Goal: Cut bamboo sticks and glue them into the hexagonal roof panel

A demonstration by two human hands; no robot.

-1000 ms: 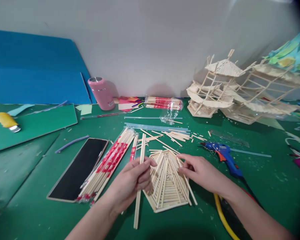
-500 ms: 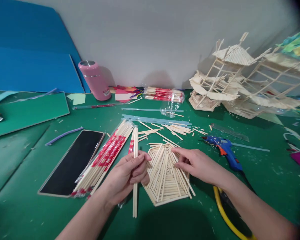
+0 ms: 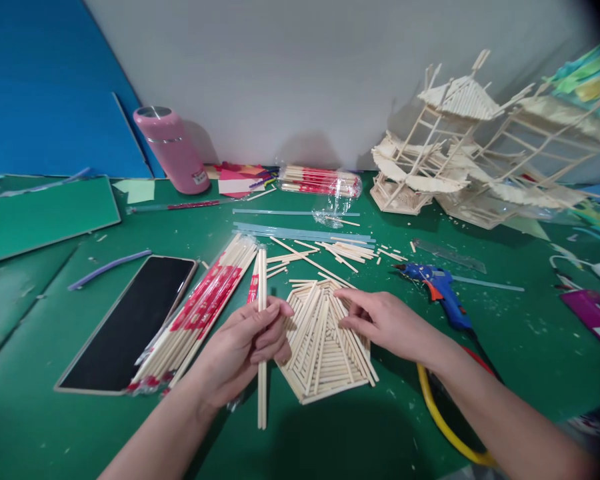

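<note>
Upright in my left hand [image 3: 250, 333] are a few thin wooden chopsticks [image 3: 263, 393], gripped around their middle. To its right lies a many-sided panel of wooden sticks [image 3: 340, 377], with several loose sticks [image 3: 307, 317] laid lengthwise across its top. My right hand [image 3: 375, 323] hovers at the panel's upper right side; the index finger is stretched out and the thumb stays apart from it. Those fingertips meet or nearly meet the sticks, and I cannot tell which. Left of my left hand rests a plastic-wrapped bundle of chopsticks [image 3: 200, 313] with red bands.
A blue glue gun [image 3: 443, 290] lies right, near a yellow cable [image 3: 437, 427]. Cut sticks [image 3: 347, 253] and glue sticks [image 3: 305, 233] lie behind the panel. A phone [image 3: 130, 327] is at left, a pink bottle [image 3: 173, 150] behind. Stick-built towers [image 3: 425, 160] stand back right.
The camera view has turned slightly right, so everything sits further left in the picture. Both hands keep nearly the same pose over the panel; the chopsticks stay in my left hand.
</note>
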